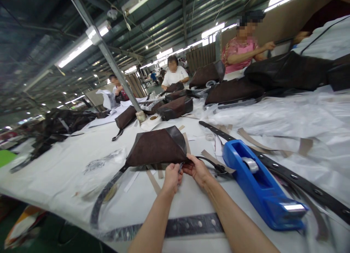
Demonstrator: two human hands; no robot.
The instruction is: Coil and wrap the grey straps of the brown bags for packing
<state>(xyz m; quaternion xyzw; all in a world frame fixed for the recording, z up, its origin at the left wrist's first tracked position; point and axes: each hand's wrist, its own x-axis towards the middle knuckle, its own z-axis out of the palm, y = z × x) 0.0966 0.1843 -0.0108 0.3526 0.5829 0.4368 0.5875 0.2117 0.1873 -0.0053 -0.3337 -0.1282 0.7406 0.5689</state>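
A dark brown handbag (157, 147) with smooth black end panels lies on the table before me. My left hand (172, 177) is closed on a small shiny metal piece (180, 168) just below the bag's near right corner; its exact kind is too small to tell. My right hand (197, 170) pinches the bag at that same corner, thumb above and fingers curled beneath. From the bag's left end a dark strap (102, 198) curves toward me. Its studded, plastic-wrapped stretch (191, 225) passes beneath my forearms.
Right of my hands stands a blue tape dispenser (254, 183). A studded black strap (290, 174) runs behind it, among brown paper strips (262, 145). Further back lie more bags (176, 108) near a metal post (115, 63). Several co-workers sit across the tables.
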